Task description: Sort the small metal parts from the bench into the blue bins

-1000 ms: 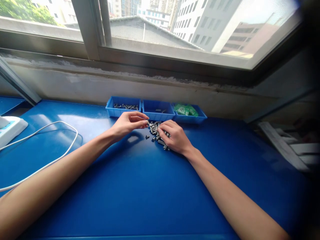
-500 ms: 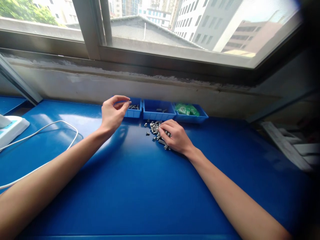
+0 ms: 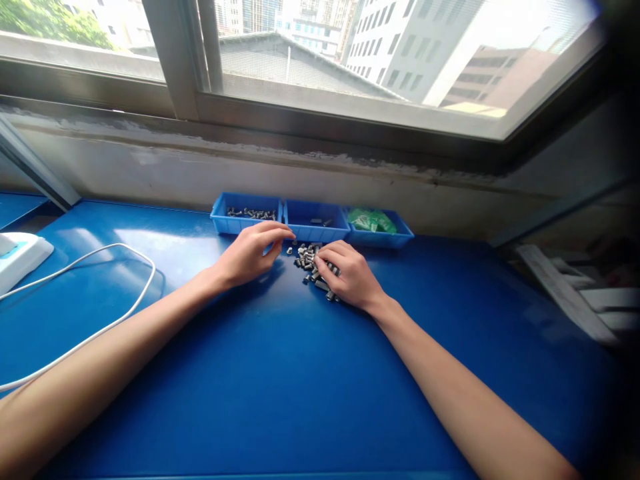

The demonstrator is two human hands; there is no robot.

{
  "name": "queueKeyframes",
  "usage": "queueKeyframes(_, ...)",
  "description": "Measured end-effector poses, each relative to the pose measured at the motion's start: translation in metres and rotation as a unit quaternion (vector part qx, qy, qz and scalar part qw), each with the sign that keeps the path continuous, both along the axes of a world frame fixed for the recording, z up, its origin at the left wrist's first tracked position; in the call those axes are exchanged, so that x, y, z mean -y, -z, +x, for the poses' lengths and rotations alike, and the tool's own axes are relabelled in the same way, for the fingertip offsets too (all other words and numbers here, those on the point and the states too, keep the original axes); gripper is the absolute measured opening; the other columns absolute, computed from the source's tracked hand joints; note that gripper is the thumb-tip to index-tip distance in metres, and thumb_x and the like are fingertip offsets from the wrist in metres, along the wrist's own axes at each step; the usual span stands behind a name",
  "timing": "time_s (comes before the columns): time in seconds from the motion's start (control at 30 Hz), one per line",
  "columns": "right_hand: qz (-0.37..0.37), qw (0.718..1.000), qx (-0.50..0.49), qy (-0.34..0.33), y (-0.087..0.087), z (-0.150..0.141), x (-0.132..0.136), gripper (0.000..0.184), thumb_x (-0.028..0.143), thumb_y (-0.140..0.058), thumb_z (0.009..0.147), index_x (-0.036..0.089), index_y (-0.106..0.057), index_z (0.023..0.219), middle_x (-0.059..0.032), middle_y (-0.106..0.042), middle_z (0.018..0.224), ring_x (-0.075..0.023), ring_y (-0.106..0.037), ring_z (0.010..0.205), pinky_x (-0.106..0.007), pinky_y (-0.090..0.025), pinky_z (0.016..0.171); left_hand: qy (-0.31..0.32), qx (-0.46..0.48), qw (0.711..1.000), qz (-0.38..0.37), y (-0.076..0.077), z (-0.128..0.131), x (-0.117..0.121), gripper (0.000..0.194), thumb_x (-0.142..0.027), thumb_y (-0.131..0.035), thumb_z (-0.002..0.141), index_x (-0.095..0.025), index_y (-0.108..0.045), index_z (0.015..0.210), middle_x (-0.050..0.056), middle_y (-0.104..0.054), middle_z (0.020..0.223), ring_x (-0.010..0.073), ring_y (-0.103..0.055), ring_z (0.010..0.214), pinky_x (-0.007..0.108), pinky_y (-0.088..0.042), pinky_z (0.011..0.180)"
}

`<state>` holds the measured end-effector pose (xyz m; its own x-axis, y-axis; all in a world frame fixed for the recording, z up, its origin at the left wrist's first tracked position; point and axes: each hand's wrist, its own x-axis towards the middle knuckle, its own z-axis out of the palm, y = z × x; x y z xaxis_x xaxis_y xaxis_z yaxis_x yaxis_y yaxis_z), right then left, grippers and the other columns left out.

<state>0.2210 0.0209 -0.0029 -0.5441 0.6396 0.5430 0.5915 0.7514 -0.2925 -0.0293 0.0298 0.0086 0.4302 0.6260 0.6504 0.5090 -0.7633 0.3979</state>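
A small pile of metal screws and fasteners (image 3: 306, 259) lies on the blue table, with a single screw (image 3: 289, 251) just off its left side. My left hand (image 3: 257, 252) hovers left of the pile, in front of the left bin; its fingers are apart, with nothing visible between them. My right hand (image 3: 350, 272) rests on the pile's right side, fingers curled over the pieces. What its fingertips pinch is hidden among the fasteners. Behind the hands, the left blue bin (image 3: 220, 225) has many small screws in it.
The middle blue bin (image 3: 315, 233) contains a few dark pieces, and the right bin (image 3: 400, 238) a green plastic bag (image 3: 373, 220). A white cable (image 3: 145, 287) curves across the left of the table near a white power strip (image 3: 25, 257). A window wall rises behind.
My left hand has come away from the left bin, moving right and toward me to the side of the pile. My right hand has stayed at the fasteners.
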Motion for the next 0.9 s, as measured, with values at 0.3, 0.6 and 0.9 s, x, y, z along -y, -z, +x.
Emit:
queueKeyframes(0.3, -0.003, 1.000, -0.001, 0.002, 0.001, 0.000, 0.000, 0.018, 0.025, -0.053, 0.097, 0.021, -0.066, 0.086, -0.0080, -0.072, 0.093, -0.0241, -0.063, 0.091, -0.041, -0.050, 0.085, 0.072, -0.146, 0.987, 0.010, 0.017, 0.006, 0.006, 0.038, -0.012, -0.046, 0.095, -0.018, -0.065, 0.128, 0.012, -0.066, 0.131, 0.0239, -0.059, 0.125, 0.040, -0.050, 0.107)
queueKeyframes(0.6, -0.007, 1.000, 0.002, 0.004, -0.001, 0.000, 0.001, 0.018, 0.025, -0.053, 0.097, 0.021, -0.067, 0.086, -0.0082, -0.072, 0.093, -0.0244, -0.063, 0.091, -0.042, -0.051, 0.085, 0.027, -0.091, 0.995, -0.030, 0.025, 0.003, 0.003, 0.030, -0.018, -0.048, 0.096, -0.018, -0.073, 0.113, 0.011, -0.070, 0.119, 0.0220, -0.066, 0.108, 0.035, -0.053, 0.098)
queueKeyframes(0.9, -0.007, 1.000, -0.003, 0.000, 0.000, -0.001, 0.000, 0.019, 0.026, -0.053, 0.097, 0.021, -0.066, 0.085, -0.0081, -0.071, 0.092, -0.0242, -0.063, 0.091, -0.041, -0.051, 0.085, -0.002, 0.047, 0.984, -0.170, 0.016, -0.001, -0.001, 0.027, -0.037, -0.065, 0.089, -0.016, -0.079, 0.097, 0.009, -0.076, 0.089, 0.0175, -0.069, 0.073, 0.027, -0.055, 0.071)
